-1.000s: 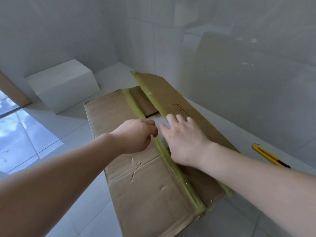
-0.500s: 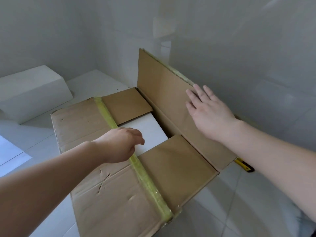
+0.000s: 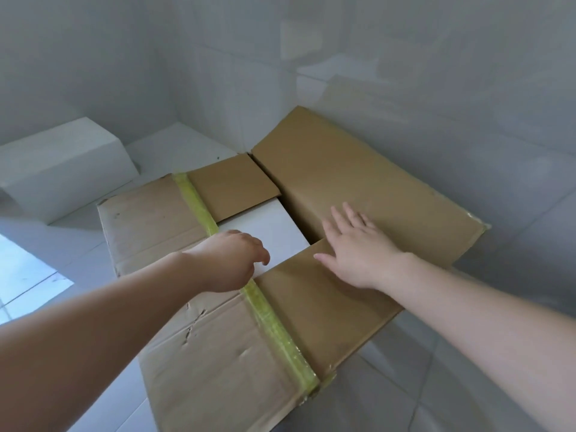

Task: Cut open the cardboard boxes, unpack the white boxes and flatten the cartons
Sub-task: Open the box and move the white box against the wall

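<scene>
Far left, on the tiled floor (image 3: 46,275): one white box (image 3: 62,169) already out, standing against the wall, well apart from the carton

Centre: cardboard carton (image 3: 218,353) on the floor, tape seam cut. Left long flap (image 3: 149,219) lies closed, strip of yellow-green tape (image 3: 271,325) running along its free edge. Two short inner flaps part-cover the opening

Left hand (image 3: 230,260) sits at the taped edge, fingers curled down over it; whether they pinch the flap or just rest there, cannot tell, since the fingertips are hidden behind the knuckles

Opening between the flaps: a second white box (image 3: 265,232) sits inside the carton, only its top face showing, filling the gap snugly as far as can be seen. Nothing else visible in there

Right hand (image 3: 358,247) lies flat, fingers straight and spread, palm down, pressing the right long flap (image 3: 358,182), which is folded outward and lies low toward the wall

Step in hand, as judged: opening the top flaps. To do it well:
- lift the left flap from its free edge, swing it fully outward
- keep the right flap pinned so it does not spring shut
- fold both short flaps out before reaching in
- snug fit likely; grip the white box by its ends and steady the carton
</scene>
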A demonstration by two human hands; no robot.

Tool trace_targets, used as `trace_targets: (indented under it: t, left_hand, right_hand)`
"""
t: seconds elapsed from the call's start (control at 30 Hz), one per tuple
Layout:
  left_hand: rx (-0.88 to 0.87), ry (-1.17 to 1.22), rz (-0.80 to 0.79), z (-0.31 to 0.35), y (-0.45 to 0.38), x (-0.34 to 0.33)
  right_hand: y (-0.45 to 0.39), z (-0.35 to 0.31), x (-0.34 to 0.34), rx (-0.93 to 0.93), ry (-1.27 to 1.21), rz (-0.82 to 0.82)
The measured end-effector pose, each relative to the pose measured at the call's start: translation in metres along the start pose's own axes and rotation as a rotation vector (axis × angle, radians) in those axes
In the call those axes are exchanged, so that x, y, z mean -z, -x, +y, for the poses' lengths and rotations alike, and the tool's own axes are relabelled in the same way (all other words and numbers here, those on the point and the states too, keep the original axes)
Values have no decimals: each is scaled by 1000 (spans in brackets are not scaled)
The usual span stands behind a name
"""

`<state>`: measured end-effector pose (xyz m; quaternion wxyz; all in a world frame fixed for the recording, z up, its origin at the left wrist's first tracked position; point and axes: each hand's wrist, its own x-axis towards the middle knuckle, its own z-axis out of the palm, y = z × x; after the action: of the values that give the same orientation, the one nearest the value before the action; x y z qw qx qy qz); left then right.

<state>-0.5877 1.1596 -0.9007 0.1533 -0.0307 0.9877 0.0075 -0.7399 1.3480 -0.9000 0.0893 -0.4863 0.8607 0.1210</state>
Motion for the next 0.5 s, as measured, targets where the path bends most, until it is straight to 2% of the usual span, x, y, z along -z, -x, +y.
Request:
trace_targets:
  t: [0.1, 0.2, 0.27, 0.37, 0.43, 0.5]
  left_hand:
    - [29, -2, -110, -5, 7, -5]
    - [27, -14, -76, -8, 13, 2]
    - [49, -31, 2, -9, 17, 21]
    - [100, -27, 122, -11, 32, 57]
    - [136, -32, 183, -16, 46, 78]
    - [175, -14, 234, -23, 62, 95]
  right_hand:
    - [5, -48, -3, 242, -43, -59]
    - [7, -76, -7, 346, -162, -146]
    - [6, -85, -2, 362, -433, -198]
    - [11, -103, 22, 343, -1061, -269]
    - [17, -119, 43, 460, -1242, -275]
    - [26, -143, 59, 571, -1270, -320]
